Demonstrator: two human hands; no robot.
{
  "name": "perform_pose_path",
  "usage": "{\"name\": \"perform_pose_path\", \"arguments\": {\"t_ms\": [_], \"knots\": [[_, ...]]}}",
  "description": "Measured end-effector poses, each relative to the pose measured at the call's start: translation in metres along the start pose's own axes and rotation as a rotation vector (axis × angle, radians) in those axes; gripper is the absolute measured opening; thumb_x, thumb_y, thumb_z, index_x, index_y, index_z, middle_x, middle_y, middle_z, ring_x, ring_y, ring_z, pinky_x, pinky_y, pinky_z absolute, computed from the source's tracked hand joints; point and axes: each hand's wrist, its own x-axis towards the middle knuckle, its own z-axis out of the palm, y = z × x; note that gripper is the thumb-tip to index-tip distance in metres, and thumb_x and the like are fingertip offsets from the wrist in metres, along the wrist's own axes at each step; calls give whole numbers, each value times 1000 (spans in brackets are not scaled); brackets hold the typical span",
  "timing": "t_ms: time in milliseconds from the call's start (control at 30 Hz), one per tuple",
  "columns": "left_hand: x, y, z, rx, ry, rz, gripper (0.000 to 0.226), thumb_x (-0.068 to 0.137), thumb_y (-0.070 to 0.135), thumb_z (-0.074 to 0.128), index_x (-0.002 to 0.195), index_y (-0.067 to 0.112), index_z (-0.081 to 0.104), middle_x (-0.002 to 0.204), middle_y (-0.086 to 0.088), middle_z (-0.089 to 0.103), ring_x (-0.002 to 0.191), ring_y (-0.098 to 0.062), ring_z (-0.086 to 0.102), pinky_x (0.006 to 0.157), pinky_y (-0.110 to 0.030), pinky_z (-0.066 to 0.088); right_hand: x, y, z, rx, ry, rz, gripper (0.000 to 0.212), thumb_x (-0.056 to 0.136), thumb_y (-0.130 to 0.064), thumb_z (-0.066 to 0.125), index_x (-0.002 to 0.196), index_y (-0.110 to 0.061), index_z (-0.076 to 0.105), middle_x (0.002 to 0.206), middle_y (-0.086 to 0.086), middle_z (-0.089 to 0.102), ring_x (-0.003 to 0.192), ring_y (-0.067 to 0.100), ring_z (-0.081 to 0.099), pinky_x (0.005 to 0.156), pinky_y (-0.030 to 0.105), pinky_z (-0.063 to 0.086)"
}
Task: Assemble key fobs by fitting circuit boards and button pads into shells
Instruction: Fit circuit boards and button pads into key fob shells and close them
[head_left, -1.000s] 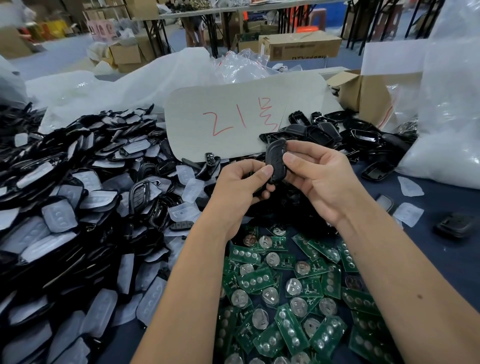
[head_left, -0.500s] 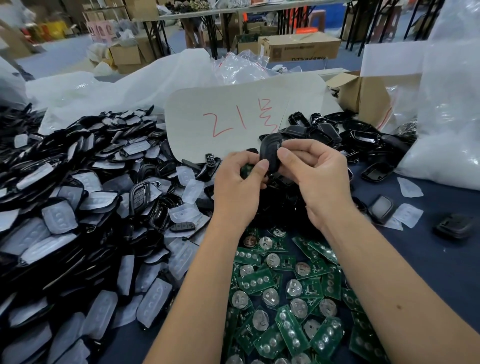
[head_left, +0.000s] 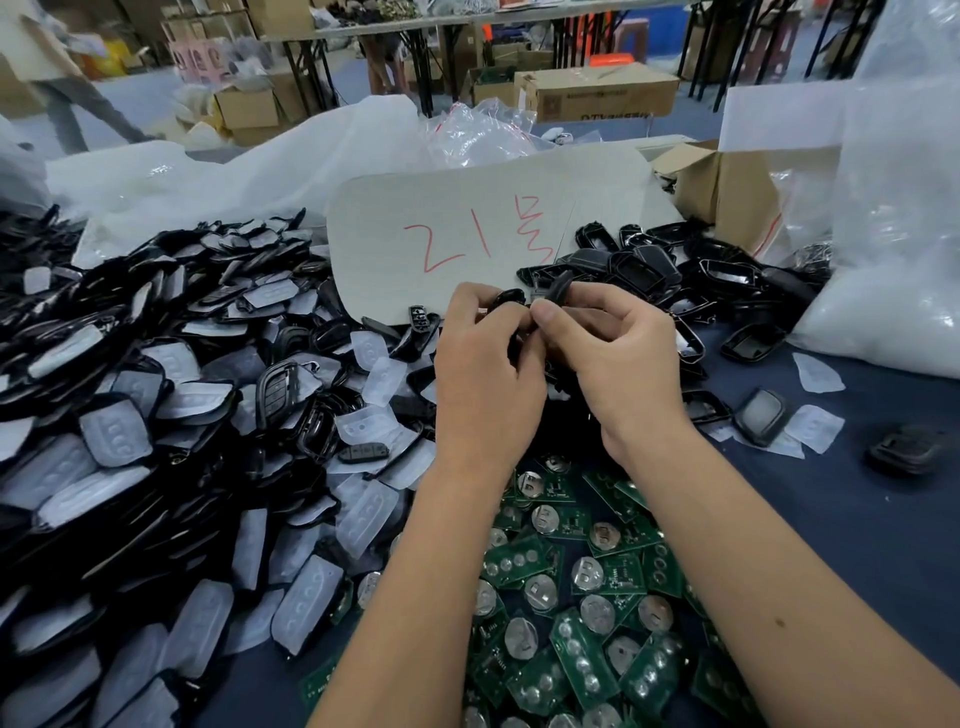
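My left hand (head_left: 485, 374) and right hand (head_left: 613, 364) meet above the worktop (head_left: 857, 545), each grip curled around the same black key fob shell (head_left: 556, 288), thumbs pressed together at its edge. Green circuit boards (head_left: 571, 597) lie heaped below my wrists, and shells with white button pads (head_left: 156, 441) pile at my left.

Glossy black plastic shells (head_left: 644, 270), translucent matt rubbery pads (head_left: 363, 512), green boards (head_left: 582, 662).

Both hands' curled fingers hide most of the black shell (head_left: 558, 288); the left shell pile (head_left: 104, 415) runs off-frame.
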Motion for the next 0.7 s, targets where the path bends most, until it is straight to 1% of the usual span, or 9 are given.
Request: {"name": "perform_pose_path", "arguments": {"t_ms": [100, 200, 267, 300, 333, 433, 533, 633, 700], "knots": [[-1, 1, -1, -22, -19, -22, 5, 94, 11, 69, 90, 11, 73, 105, 2, 55, 87, -5, 53, 79, -6, 39, 1, -1, 0, 9, -30, 20, 20, 86, -14, 84, 103, -19, 74, 90, 5, 81, 83, 16, 77, 75, 24, 60], [0, 3, -2, -127, -20, -110, 10, 95, 13, 69, 91, 20, 74, 106, 4, 57, 99, 2, 55, 88, -4, 38, 3, -2, -4, -4, -54, 49, 16, 91, -15, 80, 106, -15, 75, 94, 8, 80, 87, 20, 76, 85, 35, 62], [3, 3, -1, -313, -27, -272, 18, 99, 9, 60, 96, 17, 76, 111, 0, 60, 98, -4, 64, 94, -20, 52, 6, -4, -8, 61, -72, 96, 12, 94, -14, 76, 106, -13, 74, 97, 11, 80, 89, 21, 76, 86, 35, 63], [5, 3, 0, -412, -28, -368, 24, 102, 6, 54, 101, 13, 77, 115, -6, 62, 95, -8, 68, 91, -28, 58, 7, -6, -11, 106, -89, 129, 11, 96, -13, 74, 106, -12, 73, 99, 12, 80, 91, 22, 76, 86, 35, 63], [7, 3, -1, -488, -22, -450, 30, 103, 2, 49, 106, 10, 77, 117, -11, 64, 91, -10, 70, 87, -30, 61, 9, -7, -14, 143, -110, 160, 10, 97, -13, 71, 107, -10, 72, 101, 13, 79, 93, 23, 76, 86, 35, 62], [9, 1, -3, -650, 20, -583, 43, 104, -7, 40, 114, 16, 74, 119, -10, 67, 81, -4, 71, 80, -21, 59, 13, -10, -21, 227, -165, 238, 17, 98, -15, 66, 112, -6, 68, 111, 18, 76, 101, 28, 75, 87, 34, 61], [10, -2, -6, -783, 58, -624, 55, 102, -13, 40, 122, 29, 69, 113, -11, 67, 75, -5, 71, 80, -24, 60, 14, -11, -25, 267, -196, 275, 22, 99, -14, 64, 117, -2, 67, 115, 18, 74, 105, 29, 73, 89, 34, 62], [11, -6, -7, -862, 104, -679, 54, 100, -16, 45, 134, 22, 63, 98, -14, 70, 81, -14, 74, 82, -30, 62, 14, -13, -27, 268, -240, 290, 28, 90, -19, 68, 114, -4, 70, 108, 13, 72, 102, 23, 70, 87, 33, 61], [13, -8, -8, -873, 106, -707, 46, 99, -16, 49, 129, 16, 66, 102, -19, 72, 86, -18, 76, 81, -29, 62, 14, -15, -26, 265, -257, 303, 34, 86, -22, 69, 116, -6, 70, 104, 10, 71, 98, 21, 68, 87, 33, 61]]}}
